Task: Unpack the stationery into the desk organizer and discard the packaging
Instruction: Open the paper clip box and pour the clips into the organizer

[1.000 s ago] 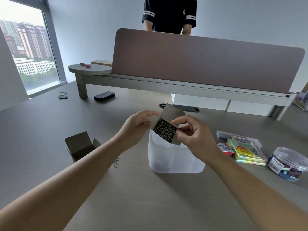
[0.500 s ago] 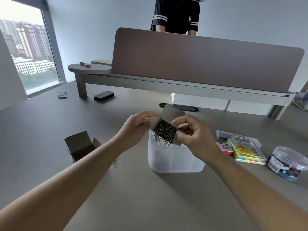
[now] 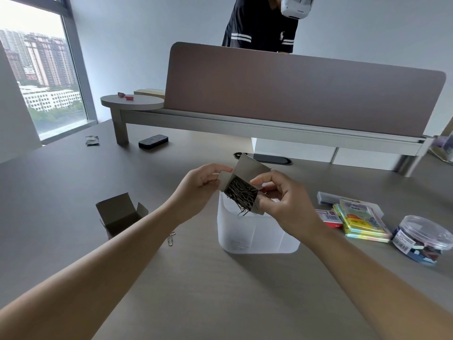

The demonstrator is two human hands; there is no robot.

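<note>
A small grey cardboard box (image 3: 252, 168) is tipped over the translucent white desk organizer (image 3: 257, 234), its open mouth facing me. My left hand (image 3: 198, 185) holds the box's left flap and my right hand (image 3: 282, 202) grips its right side. Silver paper clips (image 3: 241, 196) hang out of the mouth in a clump, above the organizer's left compartment. An empty opened cardboard box (image 3: 120, 214) lies on the desk to the left, with loose paper clips (image 3: 171, 239) beside it.
Right of the organizer lie sticky note packs (image 3: 360, 222), a red packet (image 3: 329, 217), a flat clear case (image 3: 327, 197) and a clear tub of binder clips (image 3: 421, 239). A raised shelf with a brown divider (image 3: 294, 92) crosses the back; a person stands behind it. A black eraser (image 3: 153, 142) lies far left.
The box has tilted further over the organizer and the paper clips have slid out of its mouth. The person behind the divider has shifted right.
</note>
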